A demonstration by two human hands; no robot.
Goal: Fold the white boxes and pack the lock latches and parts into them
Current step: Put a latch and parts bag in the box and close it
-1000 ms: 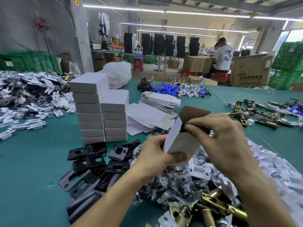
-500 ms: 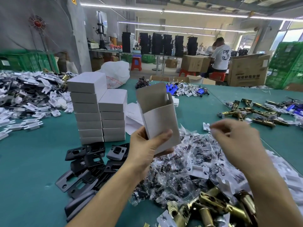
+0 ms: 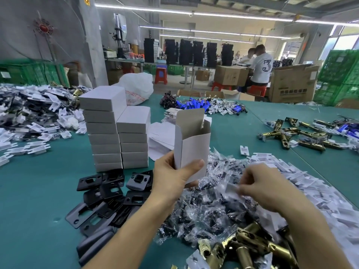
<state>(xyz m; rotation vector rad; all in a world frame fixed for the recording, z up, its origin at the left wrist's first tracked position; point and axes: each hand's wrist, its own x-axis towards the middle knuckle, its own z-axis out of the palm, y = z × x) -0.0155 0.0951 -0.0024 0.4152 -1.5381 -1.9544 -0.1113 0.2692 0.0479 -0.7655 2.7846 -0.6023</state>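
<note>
**A:** Starting at the left, what is sitting there?

**B:** Two stacks of closed boxes [image 3: 114,133] are standing on the green table [image 3: 35,191]. A spread of black plates [image 3: 108,193] is lying just nearer than them. Nothing is touching either

**A:** And the left hand?

**B:** The left hand [image 3: 171,179] is gripping the white box [image 3: 191,144] low down, thumb curling across the front face and fingers wrapping behind. The box is standing upright in the air just right of the stacks. Its mouth is opening upward and its top flap is sticking up at the far side

**A:** Where is the right hand working?

**B:** The right hand [image 3: 266,189] is reaching down over the heap of bagged parts [image 3: 204,210], right of the box and nearer. Its fingers are curling together and pinching a small pale packet [image 3: 232,188] at the tips. I cannot tell whether it is a bag or a plastic piece. The packet is sitting apart from the box, lower and to the right

**A:** How should this step be going?

**B:** I'd be lifting that one packet clear without dragging its neighbours. Meanwhile I'd be tilting the box mouth toward the right hand and not squeezing the walls flat. The brass latches [image 3: 250,243] are lying near-right and the white plastic pieces [image 3: 310,187] are piling further right, so both are looking reachable for the next items
</note>
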